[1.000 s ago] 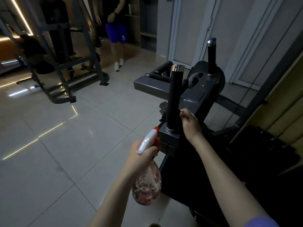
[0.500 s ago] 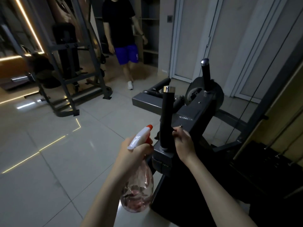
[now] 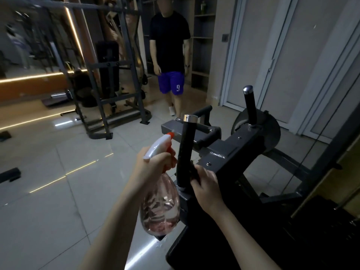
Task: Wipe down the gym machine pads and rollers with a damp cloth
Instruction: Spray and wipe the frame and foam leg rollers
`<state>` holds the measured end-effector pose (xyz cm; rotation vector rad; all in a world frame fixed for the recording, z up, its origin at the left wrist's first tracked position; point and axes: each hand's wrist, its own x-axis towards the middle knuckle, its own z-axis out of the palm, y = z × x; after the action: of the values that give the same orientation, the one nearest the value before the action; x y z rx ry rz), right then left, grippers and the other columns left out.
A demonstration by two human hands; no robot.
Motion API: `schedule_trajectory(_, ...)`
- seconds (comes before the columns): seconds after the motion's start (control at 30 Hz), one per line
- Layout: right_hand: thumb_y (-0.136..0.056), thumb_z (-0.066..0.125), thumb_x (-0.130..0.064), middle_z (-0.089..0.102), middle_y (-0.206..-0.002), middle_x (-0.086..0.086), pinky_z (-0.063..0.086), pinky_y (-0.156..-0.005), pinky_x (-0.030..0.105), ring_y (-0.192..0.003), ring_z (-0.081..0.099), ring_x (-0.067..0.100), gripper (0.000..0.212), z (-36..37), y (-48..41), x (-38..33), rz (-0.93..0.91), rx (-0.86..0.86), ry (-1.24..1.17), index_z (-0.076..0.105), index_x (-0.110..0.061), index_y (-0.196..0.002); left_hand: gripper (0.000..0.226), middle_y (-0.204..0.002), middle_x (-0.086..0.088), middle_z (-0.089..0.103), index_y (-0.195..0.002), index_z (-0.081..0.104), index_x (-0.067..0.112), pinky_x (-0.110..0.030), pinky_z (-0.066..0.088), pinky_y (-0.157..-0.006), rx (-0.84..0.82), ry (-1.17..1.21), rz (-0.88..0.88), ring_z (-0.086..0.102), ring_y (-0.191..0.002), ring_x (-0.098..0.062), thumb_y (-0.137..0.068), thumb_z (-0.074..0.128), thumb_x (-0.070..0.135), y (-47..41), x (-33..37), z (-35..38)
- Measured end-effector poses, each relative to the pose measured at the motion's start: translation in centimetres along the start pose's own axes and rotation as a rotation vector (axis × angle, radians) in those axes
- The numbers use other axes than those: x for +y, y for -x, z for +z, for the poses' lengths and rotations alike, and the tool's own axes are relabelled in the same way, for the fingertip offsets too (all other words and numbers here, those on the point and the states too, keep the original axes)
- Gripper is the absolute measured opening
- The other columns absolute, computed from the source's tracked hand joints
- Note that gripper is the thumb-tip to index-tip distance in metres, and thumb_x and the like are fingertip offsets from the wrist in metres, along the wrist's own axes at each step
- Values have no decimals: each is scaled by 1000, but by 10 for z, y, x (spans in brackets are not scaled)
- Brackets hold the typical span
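Two grips | left hand (image 3: 153, 164): spray bottle (image 3: 160, 207) | right fingers (image 3: 200, 171): black handle (image 3: 186, 145) base

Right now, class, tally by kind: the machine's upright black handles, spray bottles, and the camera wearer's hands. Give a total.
Upright black handles: 2
Spray bottles: 1
Hands: 2
Total: 5

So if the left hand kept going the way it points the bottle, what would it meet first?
Probably the upright black handle. The left hand aims the spray bottle up and rightward, and the handle stands just past the nozzle. Depth is unclear, so it might slip past beside it.
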<state>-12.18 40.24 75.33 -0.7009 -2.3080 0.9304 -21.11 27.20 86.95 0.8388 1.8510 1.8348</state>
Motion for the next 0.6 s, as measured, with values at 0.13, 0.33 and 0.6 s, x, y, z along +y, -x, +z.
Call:
schedule_trajectory(0.13, -86, 42, -31, 62, -102, 0, 37, -97, 41, -94, 41, 10, 38, 6, 0, -1, 11, 54, -25, 58, -10, -113, 28, -74, -16, 61, -83, 57, -9, -42, 44, -71, -51, -46, 7, 56, -73, -31, -65, 54, 12, 0, -3, 0)
schedule_trajectory(0.33, -101, 38, -22, 34, -149, 6, 27, -100, 18, -132, 36, 13, 49, -29, -22, -49, 299, 228, -632, 25, -17, -148, 27, -83, -7, 72, -89, 65, 10, -38, 49, -76, -45, -47, -62, 62, -84, -25, -65, 54, 14, 2, -22, -23)
schedule_trajectory(0.6, -98, 43, -30, 26, -153, 3, 23, -108, 19, -140, 25, 15, 56, -14, -36, -83, 124, 273, -367, 24, -14, -149, 30, -90, -16, 70, -91, 66, 6, -42, 50, -78, -93, -77, -92, 63, -86, -33, -66, 57, 18, 7, -42, -33)
